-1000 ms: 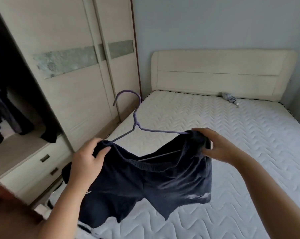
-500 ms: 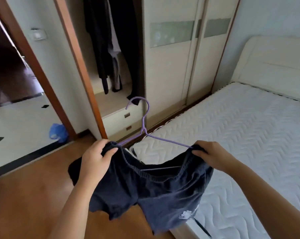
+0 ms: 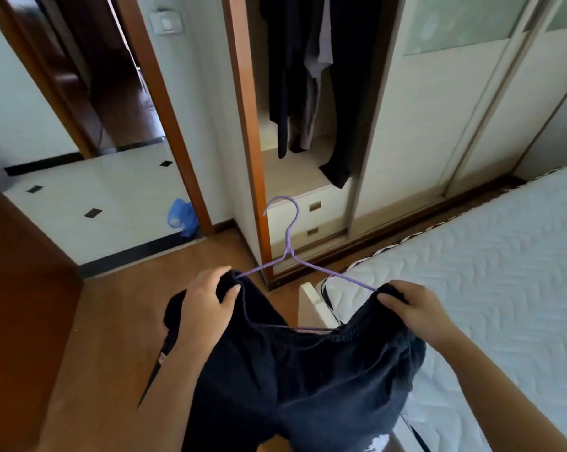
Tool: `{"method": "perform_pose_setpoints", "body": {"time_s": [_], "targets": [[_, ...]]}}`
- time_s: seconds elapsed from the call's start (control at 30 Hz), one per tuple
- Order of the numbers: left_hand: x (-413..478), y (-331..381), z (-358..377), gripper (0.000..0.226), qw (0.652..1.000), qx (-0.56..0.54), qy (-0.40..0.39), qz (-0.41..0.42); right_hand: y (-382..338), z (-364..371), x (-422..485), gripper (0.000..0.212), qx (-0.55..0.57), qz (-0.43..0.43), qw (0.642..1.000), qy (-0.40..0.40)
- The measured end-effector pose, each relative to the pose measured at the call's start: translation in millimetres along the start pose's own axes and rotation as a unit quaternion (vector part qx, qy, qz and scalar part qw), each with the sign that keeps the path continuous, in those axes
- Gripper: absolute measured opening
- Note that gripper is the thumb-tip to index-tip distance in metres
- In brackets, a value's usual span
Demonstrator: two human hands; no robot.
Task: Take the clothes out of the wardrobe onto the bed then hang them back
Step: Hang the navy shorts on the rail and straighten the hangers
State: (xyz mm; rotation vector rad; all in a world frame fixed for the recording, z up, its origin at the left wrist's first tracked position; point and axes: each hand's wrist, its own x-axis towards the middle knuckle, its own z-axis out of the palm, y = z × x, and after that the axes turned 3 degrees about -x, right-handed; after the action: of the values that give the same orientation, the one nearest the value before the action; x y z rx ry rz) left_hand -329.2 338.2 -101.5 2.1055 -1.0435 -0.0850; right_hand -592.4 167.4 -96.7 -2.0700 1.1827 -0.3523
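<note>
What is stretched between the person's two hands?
Head view: the waistband of the dark shorts sags between left hand and right hand, the purple hanger threaded through it, hook rising above.

shorts (image 3: 308,370) and hanger (image 3: 288,236) have swung from bed (image 3: 487,288) toward wardrobe (image 3: 406,132).

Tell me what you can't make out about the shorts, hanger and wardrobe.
Head view:
- Wardrobe rail: cut off by the top edge above the hanging clothes.
- Purple hanger ends: hidden under the left hand, right hand and shorts.
- Shorts' hems and white print: cut off by the bottom edge.
</note>
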Motion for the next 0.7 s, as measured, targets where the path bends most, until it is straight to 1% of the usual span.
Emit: {"method": "perform_pose_setpoints", "body": {"time_s": [0.07,0.17,0.27,0.33,0.4,0.47,0.6,0.7], "targets": [[33,-2,15,0.035,1.0,0.012,-0.018,-0.002,7,1,36,0.013,0.027,0.027,0.999,0.023],[74,4,35,0.034,0.998,-0.007,-0.049,-0.05,21,-6,82,0.015,0.097,0.078,0.99,0.061],[107,4,55,0.03,0.993,-0.033,-0.086,-0.074,35,-11,119,0.01,0.167,0.129,0.972,0.104],[125,-5,67,0.025,0.988,-0.036,-0.112,-0.099,36,-11,139,0.02,0.217,0.166,0.954,0.126],[137,-18,78,0.021,0.979,-0.059,-0.135,-0.141,30,-5,157,0.019,0.248,0.186,0.941,0.135],[152,-29,90,0.023,0.971,-0.079,-0.154,-0.163,19,1,177,0.017,0.26,0.19,0.936,0.141],[204,-35,112,0.024,0.962,-0.089,-0.206,-0.157,-1,10,227,0.019,0.222,0.199,0.94,0.167],[268,-37,127,0.026,0.963,-0.101,-0.227,-0.109,-20,6,270,0.024,0.203,0.201,0.935,0.212]]}}
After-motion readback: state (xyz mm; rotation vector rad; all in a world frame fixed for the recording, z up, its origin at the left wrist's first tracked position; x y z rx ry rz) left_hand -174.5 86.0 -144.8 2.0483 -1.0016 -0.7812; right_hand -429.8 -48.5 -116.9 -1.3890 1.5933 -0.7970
